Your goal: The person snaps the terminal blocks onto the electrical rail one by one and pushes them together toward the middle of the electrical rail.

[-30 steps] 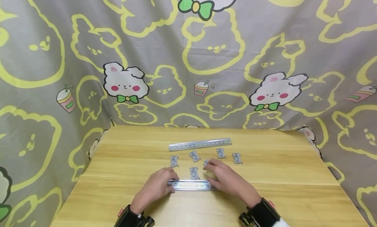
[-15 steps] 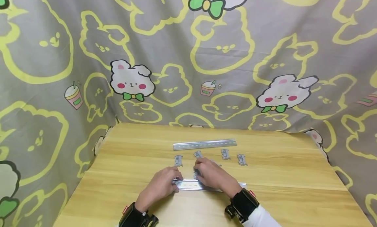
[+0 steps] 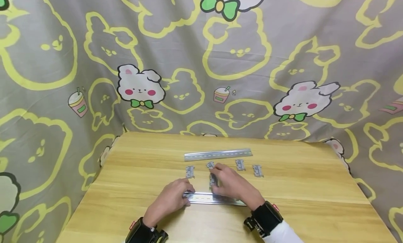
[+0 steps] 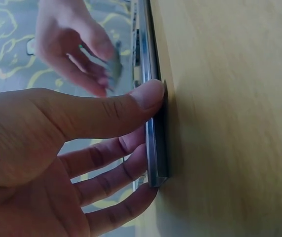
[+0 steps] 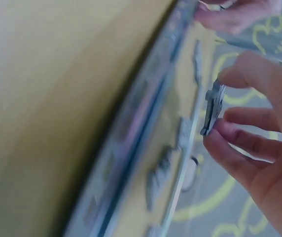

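Note:
My left hand (image 3: 173, 197) grips the left end of a slotted metal DIN rail (image 3: 201, 198) near the front of the table, thumb on the near edge and fingers along the far one. Just beyond that rail, my right hand (image 3: 231, 182) pinches a grey terminal block (image 5: 213, 108) between thumb and fingertips. The right wrist view shows this block held up off the table, apart from the rail. Part of the rail's right half is covered by the right hand and wrist in the head view.
Farther back lie loose grey terminal blocks, among them a left one (image 3: 190, 172), a middle one (image 3: 240, 165) and a right one (image 3: 257, 171). A second DIN rail (image 3: 218, 154) lies behind them. A patterned curtain (image 3: 189, 61) surrounds the wooden table (image 3: 141, 155).
My right hand has moved left to the terminal block behind the near rail, taken hold of it and lifted it. The left hand stays on the rail. The head view has shifted slightly.

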The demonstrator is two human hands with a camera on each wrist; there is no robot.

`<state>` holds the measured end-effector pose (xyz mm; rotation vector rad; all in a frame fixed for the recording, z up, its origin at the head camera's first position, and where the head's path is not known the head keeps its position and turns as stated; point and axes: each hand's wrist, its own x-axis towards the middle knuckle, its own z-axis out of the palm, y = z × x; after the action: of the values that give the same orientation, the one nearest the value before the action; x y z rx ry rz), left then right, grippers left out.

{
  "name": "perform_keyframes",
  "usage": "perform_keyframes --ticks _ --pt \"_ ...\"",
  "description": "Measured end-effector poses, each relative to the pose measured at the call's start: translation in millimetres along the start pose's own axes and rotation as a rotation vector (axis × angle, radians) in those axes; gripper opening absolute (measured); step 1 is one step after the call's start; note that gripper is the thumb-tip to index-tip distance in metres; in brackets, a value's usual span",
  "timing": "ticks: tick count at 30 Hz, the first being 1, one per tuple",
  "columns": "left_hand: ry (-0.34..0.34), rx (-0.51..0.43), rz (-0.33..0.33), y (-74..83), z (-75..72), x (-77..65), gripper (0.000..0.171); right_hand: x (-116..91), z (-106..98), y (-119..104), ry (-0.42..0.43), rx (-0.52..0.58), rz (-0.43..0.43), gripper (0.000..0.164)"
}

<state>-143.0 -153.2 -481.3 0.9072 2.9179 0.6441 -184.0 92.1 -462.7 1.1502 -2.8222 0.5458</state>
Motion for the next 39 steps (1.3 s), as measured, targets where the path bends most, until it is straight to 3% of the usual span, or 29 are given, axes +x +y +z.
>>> perform_keyframes --ticks 10,14,24,31,39 --pt "-0.006 -0.013 0.001 0.2 0.6 0.9 0.032 -56 -36 22 0.041 0.029 0.113 0.05" --pt "0.001 -0.009 0.009 -0.5 1.3 0.5 0.031 -79 -40 36 0.08 0.07 0.14 0.046" --pt "0.01 0.002 0.024 -0.2 1.6 1.4 0.031 -131 -39 66 0.135 0.292 0.207 0.048" --pt "0.008 -0.01 0.009 -0.9 0.7 1.1 0.03 -147 -35 75 0.109 0.396 0.222 0.048" --pt "0.016 -0.028 0.0 1.0 1.3 2.0 0.03 -152 -33 77 0.102 0.4 0.23 0.047"
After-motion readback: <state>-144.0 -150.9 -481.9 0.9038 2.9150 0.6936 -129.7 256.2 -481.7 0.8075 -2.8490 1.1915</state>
